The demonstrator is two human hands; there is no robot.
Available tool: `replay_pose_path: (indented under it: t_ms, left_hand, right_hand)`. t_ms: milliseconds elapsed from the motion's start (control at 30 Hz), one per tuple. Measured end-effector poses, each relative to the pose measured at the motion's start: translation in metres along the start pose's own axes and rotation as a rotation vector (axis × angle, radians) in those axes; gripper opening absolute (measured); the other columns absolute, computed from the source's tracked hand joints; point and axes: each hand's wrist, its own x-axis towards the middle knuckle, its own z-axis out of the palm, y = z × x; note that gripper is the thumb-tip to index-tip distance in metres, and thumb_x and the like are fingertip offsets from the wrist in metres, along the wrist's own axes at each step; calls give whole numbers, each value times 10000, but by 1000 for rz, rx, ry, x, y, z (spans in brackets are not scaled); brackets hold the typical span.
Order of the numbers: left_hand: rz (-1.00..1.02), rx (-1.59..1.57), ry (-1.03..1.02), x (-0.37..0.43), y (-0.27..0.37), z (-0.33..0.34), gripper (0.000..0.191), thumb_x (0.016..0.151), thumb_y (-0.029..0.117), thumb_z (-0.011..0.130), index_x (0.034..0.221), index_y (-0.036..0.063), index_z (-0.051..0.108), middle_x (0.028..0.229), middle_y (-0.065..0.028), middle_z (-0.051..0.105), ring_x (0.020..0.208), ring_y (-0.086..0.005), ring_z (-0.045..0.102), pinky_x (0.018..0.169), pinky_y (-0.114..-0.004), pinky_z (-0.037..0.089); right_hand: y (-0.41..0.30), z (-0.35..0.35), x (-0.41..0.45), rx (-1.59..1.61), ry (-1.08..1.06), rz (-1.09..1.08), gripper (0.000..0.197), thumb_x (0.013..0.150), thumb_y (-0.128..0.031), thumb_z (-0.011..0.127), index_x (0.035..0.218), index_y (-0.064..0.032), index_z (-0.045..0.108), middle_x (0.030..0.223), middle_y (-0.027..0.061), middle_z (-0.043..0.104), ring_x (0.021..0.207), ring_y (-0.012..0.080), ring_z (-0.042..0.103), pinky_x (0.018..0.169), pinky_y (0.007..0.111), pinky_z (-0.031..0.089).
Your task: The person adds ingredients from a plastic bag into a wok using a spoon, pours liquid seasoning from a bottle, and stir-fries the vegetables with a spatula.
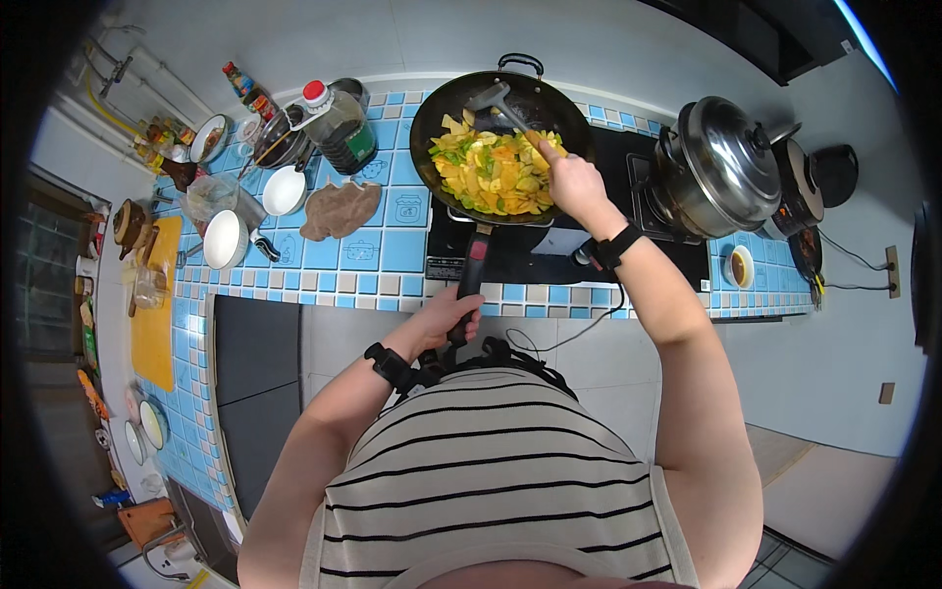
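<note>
A large black wok (434, 96) sits over the left burner of the black gas stove (662, 258). Sliced yellow potatoes with pieces of green pepper (489, 169) lie in it. My left hand (450, 315) is closed round the wok's long black handle (472, 272), near its end. With my right hand (578, 184) I grip the wooden handle of a metal spatula (489, 97) from the right side. The spatula's blade rests near the upper wall of the wok, above the food. Part of its handle is hidden by my fingers.
Right of the wok stands a lidded steel pot (725, 169), with a small bowl (738, 266) below it. To the left are a brown cloth (341, 211), white bowls (284, 191), a red-capped jug (340, 132) and a yellow cutting board (158, 316). A black cable (581, 337) hangs at the counter's front.
</note>
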Motion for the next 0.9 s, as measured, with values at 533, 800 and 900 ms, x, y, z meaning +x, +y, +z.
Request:
replay_pose_path:
  t_ms: [533, 800, 900]
  left_hand:
    - [37, 7, -58, 8, -5, -6, 171, 870, 161, 550, 853, 76, 403, 649, -28, 474, 504, -121, 472, 450, -263, 414]
    - [16, 10, -83, 11, -6, -3, 173, 882, 165, 536, 868, 74, 390, 655, -26, 474, 504, -113, 463, 447, -259, 413]
    - [33, 5, -38, 6, -8, -6, 174, 886, 169, 532, 861, 73, 390, 659, -22, 475, 505, -110, 457, 451, -257, 415]
  right_hand:
    - [4, -171, -110, 126, -348, 69, 400, 773, -39, 559, 1168, -92, 584, 818, 202, 629, 755, 320, 629, 709, 375, 502]
    - [9, -54, -71, 165, -95, 116, 357, 777, -88, 547, 1130, -102, 596, 813, 234, 616, 753, 377, 614, 702, 460, 508]
    - [1, -65, -39, 216, -26, 100, 374, 777, -74, 567, 1150, -77, 581, 876, 232, 610, 810, 377, 601, 751, 426, 497]
